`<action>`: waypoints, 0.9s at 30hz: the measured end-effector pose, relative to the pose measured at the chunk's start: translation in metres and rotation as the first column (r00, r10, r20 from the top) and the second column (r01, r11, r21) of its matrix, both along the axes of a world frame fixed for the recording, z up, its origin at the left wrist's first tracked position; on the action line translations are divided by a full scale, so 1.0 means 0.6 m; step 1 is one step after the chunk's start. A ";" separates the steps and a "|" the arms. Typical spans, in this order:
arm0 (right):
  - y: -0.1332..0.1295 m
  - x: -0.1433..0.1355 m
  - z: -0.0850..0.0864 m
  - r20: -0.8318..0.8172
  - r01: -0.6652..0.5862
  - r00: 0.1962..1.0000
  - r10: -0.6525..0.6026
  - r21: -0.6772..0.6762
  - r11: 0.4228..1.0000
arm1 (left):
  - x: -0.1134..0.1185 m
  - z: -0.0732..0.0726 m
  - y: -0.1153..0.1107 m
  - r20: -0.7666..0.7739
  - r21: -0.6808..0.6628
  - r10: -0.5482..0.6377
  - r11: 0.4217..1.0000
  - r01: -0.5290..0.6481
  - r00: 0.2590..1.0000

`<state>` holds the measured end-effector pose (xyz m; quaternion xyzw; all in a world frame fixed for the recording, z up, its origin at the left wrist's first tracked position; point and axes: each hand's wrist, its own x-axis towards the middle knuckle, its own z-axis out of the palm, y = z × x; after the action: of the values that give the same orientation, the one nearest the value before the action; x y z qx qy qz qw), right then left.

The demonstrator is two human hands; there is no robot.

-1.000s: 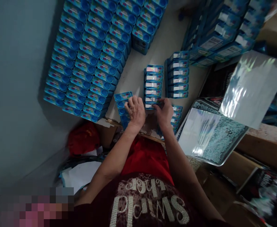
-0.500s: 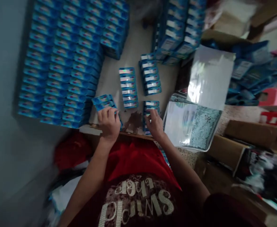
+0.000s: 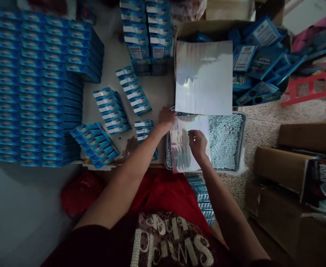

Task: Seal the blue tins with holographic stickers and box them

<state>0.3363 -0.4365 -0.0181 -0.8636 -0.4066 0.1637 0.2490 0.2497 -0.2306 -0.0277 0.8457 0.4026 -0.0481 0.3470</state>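
My right hand is over a shiny, iridescent sheet, with thumb and fingertips pinched together. Whatever may be between those fingertips is too small to make out. At the upper left corner of the sheet is my left hand; its fingers are dark and partly hidden, so their grip is unclear. The sheet lies across the left part of a metal tray of pale blue granules. Left of the tray, small blue boxes with pale strips stand in a row, partly covered by my left forearm.
Tall rows of blue boxes fill the table's left side. Short rows and a tilted group stand mid-table. A larger shiny sheet leans over a carton of blue packs. Brown cartons stand at right.
Both hands have left the blue boxes and moved right to the shiny sheet on the tray. The view has swung right. The left box group now sits tilted, without a hand on it.
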 end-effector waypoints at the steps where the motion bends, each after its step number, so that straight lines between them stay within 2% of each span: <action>1: 0.010 0.001 -0.005 -0.012 -0.008 1.000 0.008 0.007 1.000 | 0.002 -0.008 0.003 -0.051 0.000 -0.013 1.000 0.013 0.999; 5: 0.055 0.006 -0.034 -0.007 -0.052 0.999 0.052 0.032 0.998 | -0.002 -0.021 -0.005 -0.177 0.027 -0.016 0.999 0.021 0.984; 10: 0.105 0.009 -0.055 0.058 -0.184 0.981 0.183 0.019 0.983 | -0.004 -0.011 -0.013 -0.213 -0.021 -0.030 0.999 0.027 0.977; 13: 0.119 0.005 -0.064 0.100 -0.244 0.965 0.244 -0.017 0.970 | -0.005 -0.004 -0.009 -0.216 -0.060 -0.034 0.998 0.022 0.976; 16: 0.112 0.001 -0.074 0.133 -0.306 0.941 0.310 -0.051 0.951 | -0.007 0.000 -0.007 -0.251 -0.084 -0.006 0.996 -0.015 0.968; 20: 0.078 -0.001 -0.081 0.179 -0.401 0.899 0.400 -0.029 0.916 | -0.014 0.003 -0.011 -0.287 -0.118 0.040 0.990 -0.077 0.957; 23: 0.054 0.000 -0.073 0.182 -0.442 0.881 0.436 -0.006 0.897 | -0.020 0.006 -0.017 -0.276 -0.101 0.065 0.990 -0.096 0.959; 27: 0.043 0.000 -0.048 0.195 -0.424 0.889 0.414 0.013 0.905 | -0.026 0.007 -0.023 -0.256 -0.080 0.057 0.994 -0.080 0.965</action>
<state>0.3363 -0.4105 -0.0467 -0.7599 -0.6092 0.1202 0.1923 0.2340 -0.2443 -0.0237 0.8018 0.4699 -0.1617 0.3319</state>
